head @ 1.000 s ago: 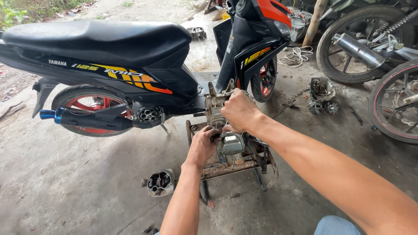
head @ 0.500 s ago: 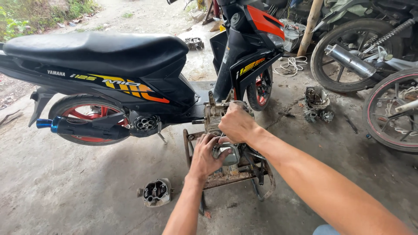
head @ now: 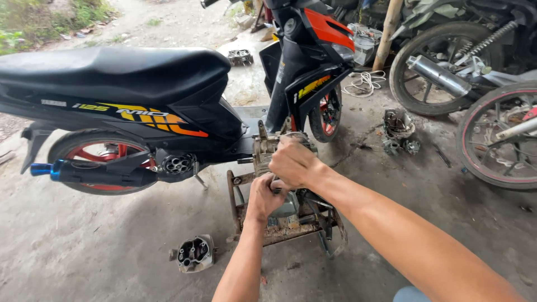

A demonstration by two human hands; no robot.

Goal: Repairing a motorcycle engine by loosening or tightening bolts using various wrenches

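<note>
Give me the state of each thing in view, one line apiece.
Left hand: gripping the engine from below.
Right hand: closed over the engine's top.
Engine: exposed, at the scooter's underside, above the stand.
Scooter: upright, black.
Rusty stand: on the ground under the engine.
Cylinder head: detached, lying on the concrete.
Engine parts: loose on the ground.

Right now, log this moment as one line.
left hand: gripping engine block | right hand: gripping engine block top | support: rusty stand | floor: cylinder head | behind: black scooter

Motorbike repair yard: scooter (head: 140, 106), loose engine parts (head: 400, 131)
</note>
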